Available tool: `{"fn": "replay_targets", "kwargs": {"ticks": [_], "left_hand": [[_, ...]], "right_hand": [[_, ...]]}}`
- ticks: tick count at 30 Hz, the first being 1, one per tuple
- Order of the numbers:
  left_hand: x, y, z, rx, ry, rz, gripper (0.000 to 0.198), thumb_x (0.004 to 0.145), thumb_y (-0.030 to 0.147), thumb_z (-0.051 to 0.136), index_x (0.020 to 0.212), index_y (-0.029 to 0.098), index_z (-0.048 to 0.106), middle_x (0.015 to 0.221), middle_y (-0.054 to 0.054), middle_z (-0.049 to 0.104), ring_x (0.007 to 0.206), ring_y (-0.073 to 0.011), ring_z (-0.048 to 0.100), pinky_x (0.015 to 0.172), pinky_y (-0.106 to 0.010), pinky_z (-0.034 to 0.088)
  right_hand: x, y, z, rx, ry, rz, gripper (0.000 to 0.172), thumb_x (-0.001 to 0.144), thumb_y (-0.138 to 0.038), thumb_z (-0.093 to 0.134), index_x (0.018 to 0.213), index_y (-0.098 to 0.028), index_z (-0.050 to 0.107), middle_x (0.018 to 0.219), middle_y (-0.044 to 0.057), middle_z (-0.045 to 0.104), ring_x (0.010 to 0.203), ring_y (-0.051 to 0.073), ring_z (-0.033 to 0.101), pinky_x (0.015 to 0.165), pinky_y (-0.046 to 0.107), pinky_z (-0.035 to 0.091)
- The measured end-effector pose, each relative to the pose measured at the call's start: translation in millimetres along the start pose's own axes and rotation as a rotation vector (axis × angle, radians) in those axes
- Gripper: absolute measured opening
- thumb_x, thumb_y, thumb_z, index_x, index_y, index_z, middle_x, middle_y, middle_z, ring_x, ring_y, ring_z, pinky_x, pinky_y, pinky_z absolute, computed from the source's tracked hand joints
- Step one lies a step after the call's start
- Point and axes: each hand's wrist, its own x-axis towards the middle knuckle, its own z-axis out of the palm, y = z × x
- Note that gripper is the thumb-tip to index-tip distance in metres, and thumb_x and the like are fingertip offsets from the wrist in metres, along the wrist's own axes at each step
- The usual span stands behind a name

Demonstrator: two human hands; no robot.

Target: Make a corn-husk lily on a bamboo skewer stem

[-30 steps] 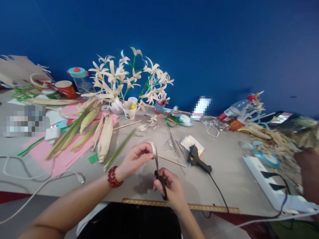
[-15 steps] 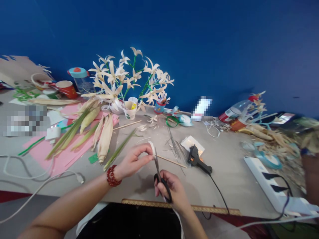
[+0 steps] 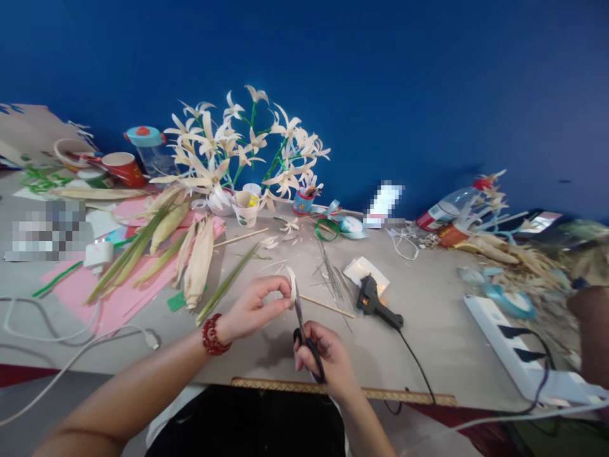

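My left hand (image 3: 259, 308), with a red bead bracelet at the wrist, pinches a small pale strip (image 3: 292, 277) that looks like a piece of corn husk. Black-handled scissors (image 3: 311, 349) are in my right hand (image 3: 330, 358), fingers through the loops. Their blades point up and lie right beside the strip; I cannot tell whether they touch it. Beneath the hands a thin wooden stick (image 3: 328, 306) rests on the table, and a black glue gun (image 3: 378, 303) lies to the right on a small packet.
White husk flowers (image 3: 252, 143) stand at the back, by a paper cup (image 3: 246, 211). Corn husks (image 3: 200, 263) and pink paper (image 3: 71, 295) cover the left. A power strip (image 3: 499, 349) and blue ribbon roll (image 3: 511, 301) lie right. Glue gun cable (image 3: 419, 365) hangs over the front edge.
The whole view has shifted very slightly. Both hands keep nearly the same pose, and the pale strip's tip shows a little more upright beside the blades.
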Motion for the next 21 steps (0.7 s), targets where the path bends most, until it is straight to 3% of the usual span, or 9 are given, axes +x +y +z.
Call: {"fn": "replay_targets", "kwargs": {"ticks": [21], "left_hand": [[-3.6, -7.4, 1.2, -0.073, -0.016, -0.039, 0.017, 0.092, 0.030, 0.056, 0.081, 0.016, 0.057, 0.081, -0.004, 0.062, 0.078, -0.0165, 0.056, 0.075, -0.028, 0.042]], "right_hand": [[-0.2, 5.4, 3.7, -0.009, 0.005, -0.004, 0.052, 0.072, -0.068, 0.069, 0.070, -0.019, 0.051, 0.050, -0.003, 0.056, 0.042, 0.008, 0.041, 0.045, 0.020, 0.034]]}}
